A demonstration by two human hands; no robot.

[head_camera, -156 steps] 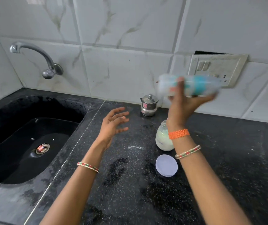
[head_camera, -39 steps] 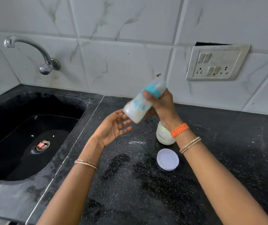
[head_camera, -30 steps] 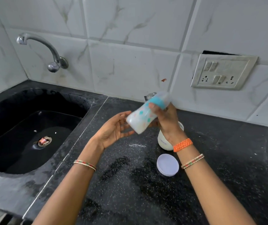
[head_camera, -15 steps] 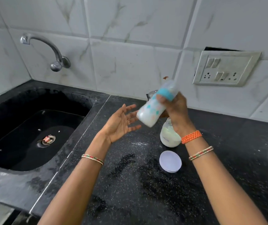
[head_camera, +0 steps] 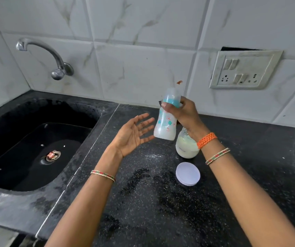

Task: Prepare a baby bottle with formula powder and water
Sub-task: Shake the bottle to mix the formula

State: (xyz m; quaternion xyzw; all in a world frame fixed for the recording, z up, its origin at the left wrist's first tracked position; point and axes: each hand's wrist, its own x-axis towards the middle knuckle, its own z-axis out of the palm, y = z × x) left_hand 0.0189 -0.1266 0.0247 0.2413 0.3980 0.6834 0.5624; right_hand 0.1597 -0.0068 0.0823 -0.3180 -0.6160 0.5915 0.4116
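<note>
My right hand [head_camera: 184, 114] grips the baby bottle [head_camera: 166, 123] near its teal collar and clear cap, holding it nearly upright above the counter. Milky white liquid fills the bottle, which has a coloured print on its side. My left hand [head_camera: 132, 134] is held palm up with fingers spread, just left of the bottle's base and not touching it. An open jar of white formula powder [head_camera: 186, 148] stands on the black counter under my right wrist. Its round white lid [head_camera: 188, 173] lies flat in front of it.
A black sink [head_camera: 36, 145] with a drain takes up the left side, below a metal tap [head_camera: 45, 57] on the tiled wall. A switch and socket plate [head_camera: 244, 70] is on the wall at the right. A few specks of white powder [head_camera: 153, 155] lie on the speckled counter.
The bottle has swung from a steep tilt toward upright in my right hand. My left hand has opened wider and stays just left of the bottle.
</note>
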